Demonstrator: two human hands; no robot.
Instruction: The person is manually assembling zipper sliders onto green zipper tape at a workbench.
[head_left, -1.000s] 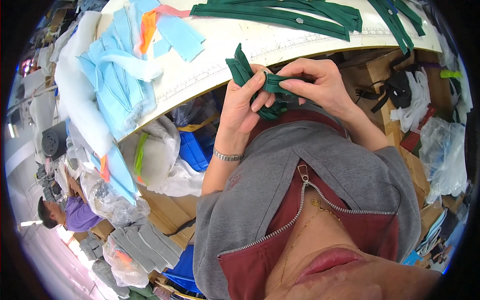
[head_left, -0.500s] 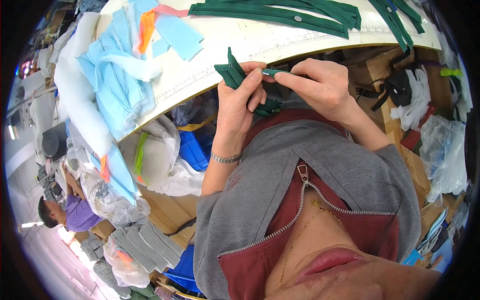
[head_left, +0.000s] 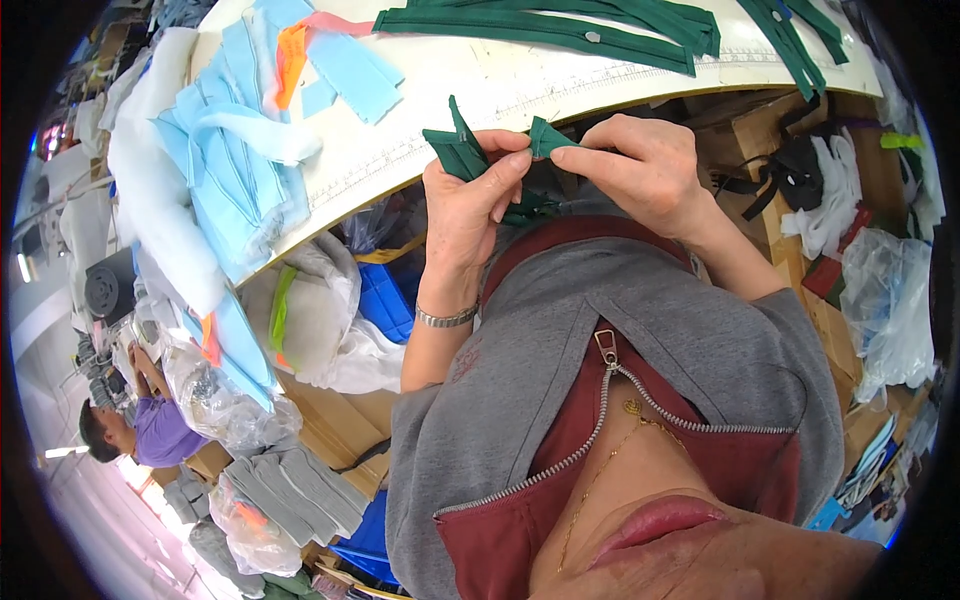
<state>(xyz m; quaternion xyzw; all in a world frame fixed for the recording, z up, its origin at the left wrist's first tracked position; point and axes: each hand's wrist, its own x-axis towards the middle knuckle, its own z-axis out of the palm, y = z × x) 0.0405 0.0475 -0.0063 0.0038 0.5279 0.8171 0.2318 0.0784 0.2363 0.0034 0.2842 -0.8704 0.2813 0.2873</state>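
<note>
A dark green fabric strip (head_left: 545, 138) spans the gap between my hands, just off the table's near edge. My left hand (head_left: 468, 195), with a metal watch on its wrist, is closed on it. Folded green cloth stands up out of the left palm, and more hangs below the fingers. My right hand (head_left: 640, 165) pinches the strip's other end between thumb and forefinger, its remaining fingers curled in. A short flap of the strip stands spread between the two pinches. More green fabric strips (head_left: 540, 30) lie flat on the table beyond my hands.
The white table (head_left: 440, 85) has a ruler scale along its curved edge. Light blue fabric pieces (head_left: 230, 150) and an orange strip (head_left: 291, 62) lie at its left. Under it are a blue bin (head_left: 385, 300) and cardboard. Clear plastic bags (head_left: 885, 300) hang right. A person in purple (head_left: 165, 430) is far left.
The strip's end between my fingers has turned from a narrow edge to a broader upright flap. My left hand has shifted slightly left; my right hand has barely moved.
</note>
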